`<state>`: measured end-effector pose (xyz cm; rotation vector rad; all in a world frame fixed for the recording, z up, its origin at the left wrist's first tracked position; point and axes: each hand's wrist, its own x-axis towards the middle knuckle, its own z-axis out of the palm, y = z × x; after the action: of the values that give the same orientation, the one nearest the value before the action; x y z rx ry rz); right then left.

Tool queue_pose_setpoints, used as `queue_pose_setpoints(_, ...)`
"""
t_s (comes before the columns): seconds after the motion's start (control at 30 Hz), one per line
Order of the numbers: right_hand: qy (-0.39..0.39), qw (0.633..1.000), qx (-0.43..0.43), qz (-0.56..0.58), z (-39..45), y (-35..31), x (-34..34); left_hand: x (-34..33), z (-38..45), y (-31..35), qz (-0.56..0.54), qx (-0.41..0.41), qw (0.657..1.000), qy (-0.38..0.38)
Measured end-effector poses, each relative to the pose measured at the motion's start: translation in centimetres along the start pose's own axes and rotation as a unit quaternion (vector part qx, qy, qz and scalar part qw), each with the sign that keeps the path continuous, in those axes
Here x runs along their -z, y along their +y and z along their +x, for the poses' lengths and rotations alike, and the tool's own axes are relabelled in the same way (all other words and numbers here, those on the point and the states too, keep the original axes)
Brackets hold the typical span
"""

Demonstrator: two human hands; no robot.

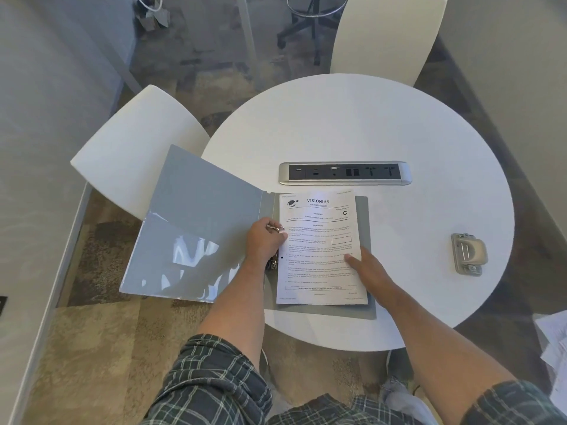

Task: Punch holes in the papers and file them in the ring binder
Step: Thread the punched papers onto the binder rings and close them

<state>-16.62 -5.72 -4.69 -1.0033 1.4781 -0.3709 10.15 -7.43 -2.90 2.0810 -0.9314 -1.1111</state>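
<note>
A grey ring binder (196,210) lies open on the left part of the round white table (368,127), its front cover hanging past the table edge. A printed stack of papers (320,240) lies on the binder's right half, with a punched hole showing near its left margin. My left hand (266,240) is curled over the metal ring mechanism (275,229) at the spine and grips it. My right hand (366,266) lies flat on the lower right of the papers and presses them down. A metal hole punch (468,254) stands on the table to the right, away from both hands.
A power and socket strip (345,173) is set into the table just beyond the binder. Two white chairs (132,148) stand at the left and at the far side. Loose papers (555,354) lie at the right frame edge. An office stool base (310,23) stands at the back.
</note>
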Motion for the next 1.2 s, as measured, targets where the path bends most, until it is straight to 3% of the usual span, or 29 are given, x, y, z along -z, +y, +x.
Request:
queue_pose_setpoints(0.27,0.0,1.0,0.003,0.003,-0.1,0.2,0.0,0.5,-1.8,0.0,0.096,-0.009,0.995,0.022)
queue_pose_setpoints(0.43,0.002,1.0,0.005,0.006,0.0,0.7,0.0,1.9,-3.0,-0.3,0.118,0.023,0.991,-0.065)
queue_pose_setpoints(0.57,0.006,1.0,-0.001,0.018,0.2,1.1,0.1,2.3,-3.5,-0.4,0.114,0.028,0.989,-0.09)
queue_pose_setpoints(0.87,-0.018,0.997,-0.003,0.075,-0.6,1.0,0.7,1.2,-4.8,-1.2,0.149,0.003,0.986,-0.072)
queue_pose_setpoints(1.2,-0.006,0.997,-0.015,0.075,-1.2,0.4,0.7,1.7,-4.4,-1.2,0.127,0.035,0.99,-0.04)
